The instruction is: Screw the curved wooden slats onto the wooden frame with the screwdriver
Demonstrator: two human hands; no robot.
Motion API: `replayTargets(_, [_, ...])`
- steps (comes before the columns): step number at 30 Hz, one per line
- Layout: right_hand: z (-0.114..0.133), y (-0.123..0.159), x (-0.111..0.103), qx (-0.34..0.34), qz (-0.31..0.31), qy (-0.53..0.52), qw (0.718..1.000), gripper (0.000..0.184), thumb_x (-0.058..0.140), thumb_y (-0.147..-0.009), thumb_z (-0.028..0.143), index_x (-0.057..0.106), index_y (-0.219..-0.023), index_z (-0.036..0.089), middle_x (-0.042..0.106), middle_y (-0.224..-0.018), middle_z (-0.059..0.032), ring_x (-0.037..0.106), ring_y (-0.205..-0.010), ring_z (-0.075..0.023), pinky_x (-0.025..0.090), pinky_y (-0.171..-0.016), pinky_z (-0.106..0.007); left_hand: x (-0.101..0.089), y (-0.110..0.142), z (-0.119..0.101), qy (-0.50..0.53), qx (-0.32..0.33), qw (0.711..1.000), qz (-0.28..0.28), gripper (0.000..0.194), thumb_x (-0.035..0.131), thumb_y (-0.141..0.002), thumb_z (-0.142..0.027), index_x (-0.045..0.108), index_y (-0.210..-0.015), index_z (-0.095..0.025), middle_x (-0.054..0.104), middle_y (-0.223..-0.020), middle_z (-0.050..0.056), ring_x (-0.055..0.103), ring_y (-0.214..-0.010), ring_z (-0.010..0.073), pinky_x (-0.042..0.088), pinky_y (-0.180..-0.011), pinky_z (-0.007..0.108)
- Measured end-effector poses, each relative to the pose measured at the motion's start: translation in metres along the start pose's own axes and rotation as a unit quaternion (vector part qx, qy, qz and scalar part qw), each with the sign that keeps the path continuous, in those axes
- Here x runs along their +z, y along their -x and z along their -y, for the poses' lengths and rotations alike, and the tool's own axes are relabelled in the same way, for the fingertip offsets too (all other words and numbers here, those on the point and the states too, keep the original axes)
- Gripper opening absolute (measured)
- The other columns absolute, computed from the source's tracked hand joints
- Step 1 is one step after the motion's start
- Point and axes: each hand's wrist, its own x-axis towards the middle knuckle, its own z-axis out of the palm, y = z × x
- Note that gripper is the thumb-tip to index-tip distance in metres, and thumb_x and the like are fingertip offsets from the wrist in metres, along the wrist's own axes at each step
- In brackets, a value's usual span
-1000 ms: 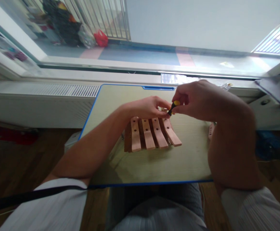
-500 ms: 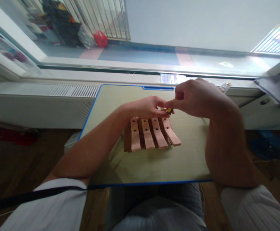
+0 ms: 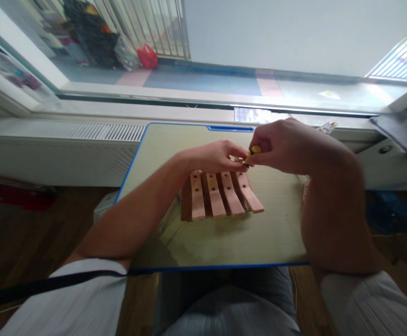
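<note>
Several pale wooden slats (image 3: pixel 217 201) with dark holes lie side by side across a brown backing (image 3: pixel 186 205) on the small table (image 3: pixel 273 228). My left hand (image 3: pixel 214 157) reaches over their far ends, thumb and fingers closed around the far end of the rightmost slat, which they partly hide. In my right hand (image 3: pixel 282 145) is a short yellow-and-black screwdriver (image 3: pixel 256 150), pinched between thumb and fingers. It points down and left, its lower end beside my left fingertips; the contact at its tip is too small to make out.
Blue edging runs around the table, with a blue slot (image 3: pixel 229 129) at the far side. Beyond it are a white radiator (image 3: pixel 107 132) and a window sill holding a clear packet (image 3: pixel 252 115). A red bag (image 3: pixel 147 56) shows through the glass.
My right hand has shifted slightly right and turned, and its fingers have changed position, so more of the yellow screwdriver handle shows. My left hand and the slats stay about where they were.
</note>
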Motion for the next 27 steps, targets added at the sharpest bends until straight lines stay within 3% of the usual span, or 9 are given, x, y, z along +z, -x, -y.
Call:
replayTargets(8, [0.008, -0.006, 0.007, 0.027, -0.060, 0.045, 0.997, 0.048, 0.067, -0.088, 0.070, 0.076, -0.080, 0.024, 0.071, -0.074, -0.0066, 0.058, -0.069, -0.0213, 0.032, -0.064, -0.037, -0.004, 0.002, -0.007, -0.024, -0.024, 0.999, -0.010, 0.032, 0.075, -0.090, -0.046, 0.084, -0.104, -0.019, 0.080, -0.099, 0.003, 0.068, -0.090, 0.0175, 0.048, -0.082, 0.027])
replayTargets(17, [0.002, -0.001, 0.005, -0.031, -0.018, 0.016, 0.999, 0.026, 0.074, -0.085, 0.046, 0.080, -0.097, 0.024, 0.074, -0.081, -0.0044, 0.058, -0.068, -0.0185, 0.033, -0.062, -0.033, -0.002, 0.002, -0.011, -0.061, -0.026, 0.998, -0.012, 0.029, 0.072, -0.092, -0.038, 0.083, -0.109, -0.018, 0.081, -0.102, 0.003, 0.070, -0.092, 0.0186, 0.049, -0.083, 0.028])
replayTargets(27, [0.012, -0.010, 0.011, 0.029, 0.008, 0.052, 0.998, 0.050, 0.059, -0.095, 0.066, 0.075, -0.074, 0.023, 0.064, -0.071, -0.0078, 0.052, -0.066, -0.0196, 0.029, -0.065, -0.037, -0.003, 0.002, -0.009, -0.060, -0.034, 0.998, -0.008, 0.033, 0.076, -0.088, -0.036, 0.083, -0.115, -0.019, 0.083, -0.106, 0.003, 0.073, -0.094, 0.0190, 0.050, -0.081, 0.027])
